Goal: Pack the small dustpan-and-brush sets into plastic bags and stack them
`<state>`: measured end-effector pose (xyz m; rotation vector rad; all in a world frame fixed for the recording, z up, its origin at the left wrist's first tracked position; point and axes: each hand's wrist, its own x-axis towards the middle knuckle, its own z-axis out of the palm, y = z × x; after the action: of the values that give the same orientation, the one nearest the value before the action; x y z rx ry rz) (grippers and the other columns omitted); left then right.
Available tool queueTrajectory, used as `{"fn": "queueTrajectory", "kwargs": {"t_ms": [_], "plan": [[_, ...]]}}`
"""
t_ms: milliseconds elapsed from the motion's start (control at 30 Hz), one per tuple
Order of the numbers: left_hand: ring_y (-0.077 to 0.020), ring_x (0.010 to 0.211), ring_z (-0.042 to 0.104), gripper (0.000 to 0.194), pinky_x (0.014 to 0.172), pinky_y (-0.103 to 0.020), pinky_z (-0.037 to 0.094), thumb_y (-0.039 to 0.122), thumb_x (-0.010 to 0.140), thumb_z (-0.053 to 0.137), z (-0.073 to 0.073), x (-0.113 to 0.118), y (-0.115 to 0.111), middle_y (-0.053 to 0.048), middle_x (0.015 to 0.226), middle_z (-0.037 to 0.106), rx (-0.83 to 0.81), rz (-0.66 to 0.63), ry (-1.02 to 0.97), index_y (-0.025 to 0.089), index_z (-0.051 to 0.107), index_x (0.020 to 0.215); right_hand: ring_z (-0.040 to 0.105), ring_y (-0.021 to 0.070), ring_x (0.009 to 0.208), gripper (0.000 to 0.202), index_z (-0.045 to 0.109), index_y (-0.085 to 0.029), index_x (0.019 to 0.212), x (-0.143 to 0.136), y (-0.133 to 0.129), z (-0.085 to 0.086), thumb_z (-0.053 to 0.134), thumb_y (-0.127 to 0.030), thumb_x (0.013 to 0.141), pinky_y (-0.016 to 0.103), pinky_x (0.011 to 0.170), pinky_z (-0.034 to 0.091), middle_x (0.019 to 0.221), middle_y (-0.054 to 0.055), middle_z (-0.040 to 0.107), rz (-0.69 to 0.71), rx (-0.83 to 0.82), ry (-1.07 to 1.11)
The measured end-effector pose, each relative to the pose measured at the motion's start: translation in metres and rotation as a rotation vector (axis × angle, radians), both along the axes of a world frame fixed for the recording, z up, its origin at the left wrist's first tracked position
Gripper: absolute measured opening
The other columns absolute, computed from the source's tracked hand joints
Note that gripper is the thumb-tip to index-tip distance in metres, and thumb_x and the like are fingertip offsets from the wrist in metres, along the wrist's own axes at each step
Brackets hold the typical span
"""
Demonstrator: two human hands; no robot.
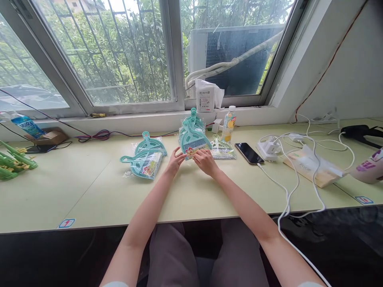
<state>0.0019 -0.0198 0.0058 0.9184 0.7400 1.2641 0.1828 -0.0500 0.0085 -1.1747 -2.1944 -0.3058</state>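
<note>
Both my hands are at the lower edge of a teal dustpan-and-brush set (194, 140) with a printed card. My left hand (176, 160) has its fingers bent against the set's lower left edge. My right hand (205, 161) pinches the card's lower edge with its fingers. Behind this set are more teal sets in clear wrap (194, 119). Two wrapped teal sets lie left of my hands, a rear one (149, 144) and a front one (145, 164). A paler green wrapped set (221, 149) lies just right of the pile.
A drink bottle (229, 124) and black phone (249, 153) are right of the sets. Farther right are a white power strip (268, 149), cables and a tissue pack (314, 165). At left are green stalks (13, 161) and a blue bottle (27, 125). A tissue box (205, 97) stands behind.
</note>
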Motion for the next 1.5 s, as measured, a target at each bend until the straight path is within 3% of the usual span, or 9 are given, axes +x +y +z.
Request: {"fn": "queueTrajectory", "kwargs": {"t_ms": [167,433,567,667,867,967,1233,1367,1500], "plan": [[-0.0116,0.095,0.065,0.069,0.096,-0.026,0.047,0.01,0.067,0.077,0.001,-0.002,0.001,-0.004,0.107,0.064,-0.021,0.037,-0.01,0.022,0.046,0.128,0.06,0.0218,0.088,0.033,0.067,-0.019,0.084,0.004,0.005,-0.002,0.038,-0.028,0.098,0.034,0.083,0.036,0.087,0.008,0.069,-0.054,-0.125,0.124],[-0.011,0.098,0.065,0.065,0.095,-0.024,0.048,0.006,0.07,0.073,0.003,0.0,0.001,-0.004,0.109,0.064,-0.011,0.053,-0.092,0.021,0.044,0.126,0.063,0.016,0.062,0.033,0.065,-0.02,0.08,0.002,0.013,-0.008,0.048,-0.046,0.092,0.029,0.069,0.046,0.077,0.004,0.073,-0.038,-0.471,0.8],[-0.0169,0.101,0.064,0.063,0.095,-0.034,0.05,0.011,0.065,0.078,0.004,-0.003,-0.002,-0.006,0.114,0.064,0.033,-0.079,0.039,0.022,0.049,0.12,0.067,0.017,0.071,0.04,0.058,-0.02,0.101,0.005,0.021,-0.015,0.065,-0.051,0.078,0.032,0.075,0.051,0.082,0.004,0.074,0.048,-0.593,1.17],[-0.0212,0.1,0.064,0.065,0.093,-0.039,0.05,0.013,0.059,0.083,0.004,-0.006,-0.005,-0.008,0.113,0.065,0.079,-0.206,0.224,0.022,0.055,0.118,0.068,0.0184,0.083,0.047,0.055,-0.02,0.102,0.009,0.028,-0.02,0.074,-0.046,0.069,0.035,0.084,0.052,0.088,0.005,0.073,0.102,-0.659,1.352],[-0.0217,0.093,0.066,0.065,0.09,-0.04,0.05,0.013,0.059,0.083,0.003,-0.013,-0.004,-0.01,0.107,0.068,0.112,-0.326,0.315,0.02,0.059,0.119,0.066,0.0218,0.095,0.049,0.056,-0.02,0.097,0.015,0.032,-0.021,0.078,-0.045,0.061,0.036,0.081,0.053,0.102,0.009,0.071,0.093,-0.647,1.361],[-0.0214,0.093,0.066,0.051,0.092,-0.038,0.049,0.015,0.06,0.082,0.002,-0.016,0.0,-0.011,0.104,0.069,0.106,-0.35,0.323,0.017,0.065,0.108,0.065,0.0231,0.098,0.047,0.059,-0.019,0.092,0.016,0.03,-0.017,0.08,-0.044,0.058,0.037,0.084,0.053,0.101,0.009,0.071,0.104,-0.62,1.398],[-0.0215,0.101,0.064,0.037,0.089,-0.034,0.05,0.041,0.074,0.072,0.004,-0.019,0.013,-0.01,0.108,0.068,0.099,-0.143,0.234,0.02,0.069,0.104,0.069,0.0193,0.086,0.041,0.058,-0.021,0.089,0.024,0.027,-0.008,0.083,-0.031,0.059,0.038,0.085,0.058,0.093,0.005,0.072,0.093,-0.671,1.535],[-0.0196,0.094,0.065,0.03,0.087,-0.032,0.049,0.041,0.076,0.07,0.001,-0.026,0.018,-0.011,0.102,0.07,0.054,0.079,0.286,0.018,0.072,0.095,0.069,0.0194,0.081,0.039,0.059,-0.02,0.088,0.027,0.028,-0.008,0.083,-0.029,0.059,0.04,0.082,0.06,0.086,0.004,0.072,0.094,-0.696,1.497],[-0.0163,0.084,0.065,0.029,0.081,-0.03,0.051,0.041,0.076,0.07,-0.002,-0.034,0.02,-0.011,0.107,0.07,0.016,0.15,0.291,0.019,0.073,0.094,0.069,0.0195,0.08,0.039,0.06,-0.02,0.09,0.027,0.029,-0.011,0.083,-0.029,0.06,0.039,0.08,0.06,0.084,0.004,0.071,0.096,-0.688,1.475]]}}
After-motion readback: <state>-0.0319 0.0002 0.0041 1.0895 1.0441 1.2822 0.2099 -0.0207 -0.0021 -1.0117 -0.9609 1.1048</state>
